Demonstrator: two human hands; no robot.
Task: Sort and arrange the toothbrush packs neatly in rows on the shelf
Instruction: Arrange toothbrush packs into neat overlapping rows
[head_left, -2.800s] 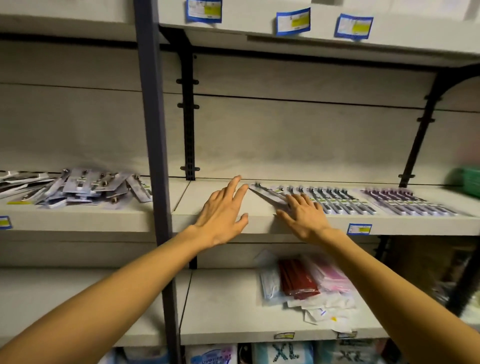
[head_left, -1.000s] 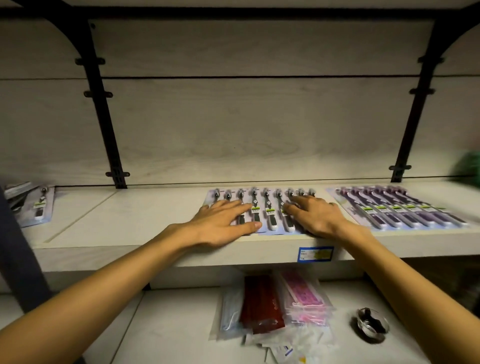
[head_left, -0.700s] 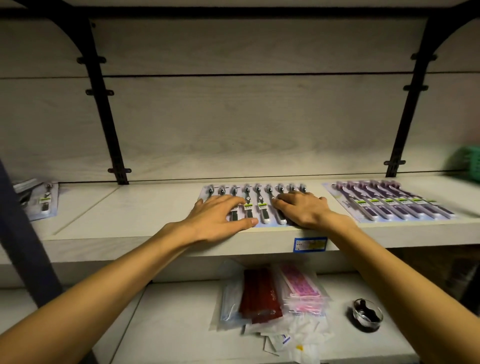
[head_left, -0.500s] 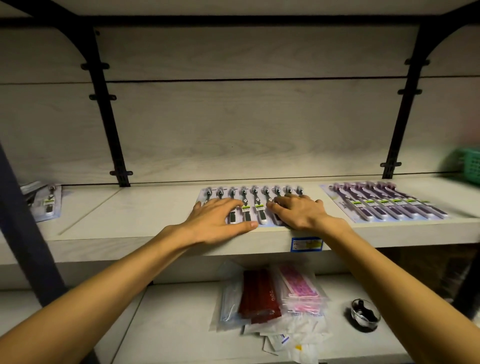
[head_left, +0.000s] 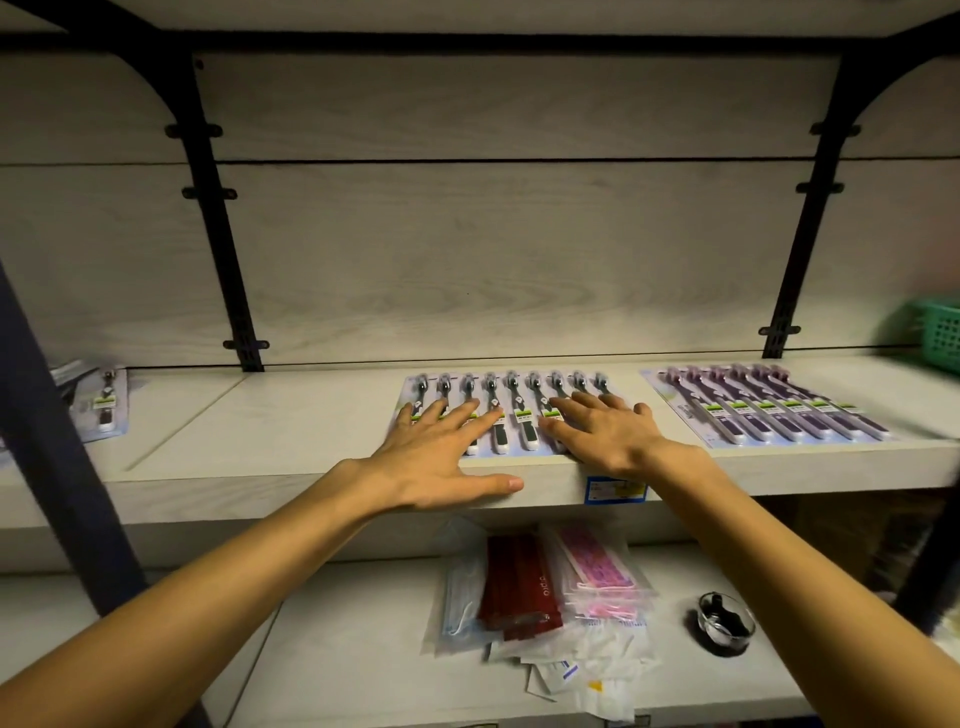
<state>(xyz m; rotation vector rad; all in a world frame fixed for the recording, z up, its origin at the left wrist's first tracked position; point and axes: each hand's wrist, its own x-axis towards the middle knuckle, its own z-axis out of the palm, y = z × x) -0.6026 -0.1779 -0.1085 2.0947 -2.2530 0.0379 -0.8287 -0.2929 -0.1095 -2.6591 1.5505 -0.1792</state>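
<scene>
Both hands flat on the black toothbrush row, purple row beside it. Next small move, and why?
Probably lift the left hand off and reach for the loose packs at the far left. The black toothbrush row under both palms, the right hand included, already looks even and parallel, like the purple row. The far-left packs lie unsorted, partly hidden by the post.

Pale wood-grain back panel (head_left: 519, 249), black brackets (head_left: 223, 223), dim light

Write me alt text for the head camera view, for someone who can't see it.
Both hands, left hand and right hand, lie flat with fingers spread on a row of black toothbrush packs on a pale shelf. A row of purple toothbrush packs lies to the right; bagged items sit on the shelf below.
</scene>
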